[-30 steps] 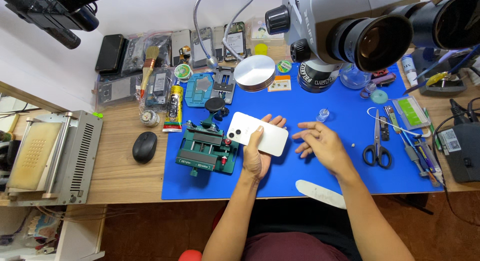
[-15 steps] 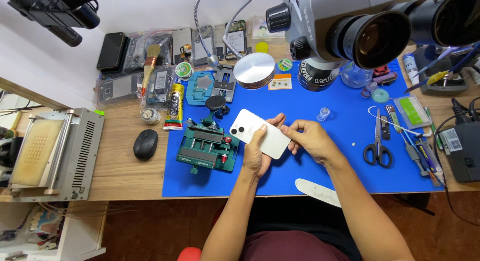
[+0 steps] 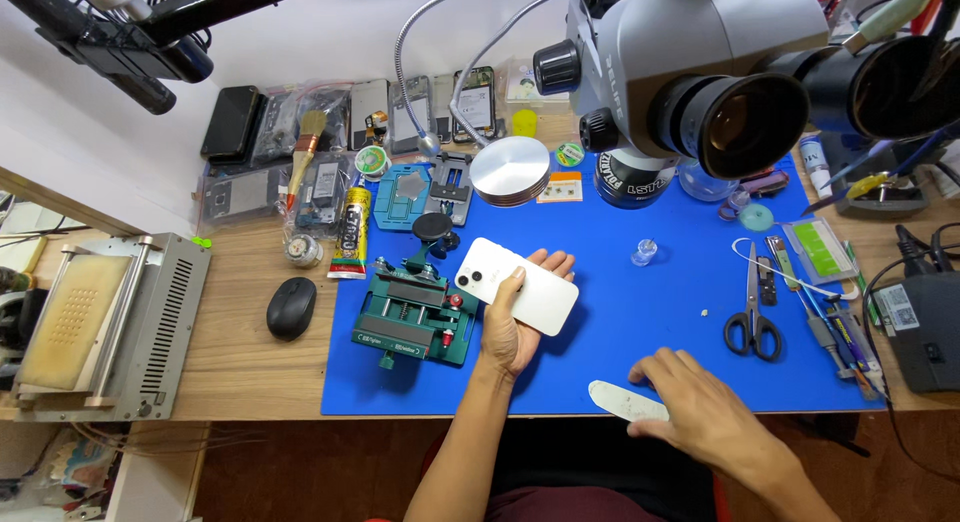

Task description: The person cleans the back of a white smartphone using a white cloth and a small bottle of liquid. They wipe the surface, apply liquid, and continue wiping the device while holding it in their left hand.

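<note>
My left hand (image 3: 510, 327) holds a white smartphone (image 3: 517, 285) back side up over the blue work mat (image 3: 620, 312), its camera end toward the green clamp fixture (image 3: 415, 317). My right hand (image 3: 700, 407) is down at the mat's near edge, fingers resting on a flat white strip (image 3: 622, 400) that lies there. The right hand is well apart from the phone.
A grey stereo microscope (image 3: 700, 72) overhangs the top. Scissors (image 3: 752, 307), tweezers and small tools lie at the right. A black mouse (image 3: 291, 308), a glue tube (image 3: 349, 234), a brush (image 3: 303, 152), phone parts and a metal heating machine (image 3: 100, 327) are at the left.
My right hand left the phone's lower end and dropped to the near edge of the mat onto the white strip. The left hand kept the phone almost in place.
</note>
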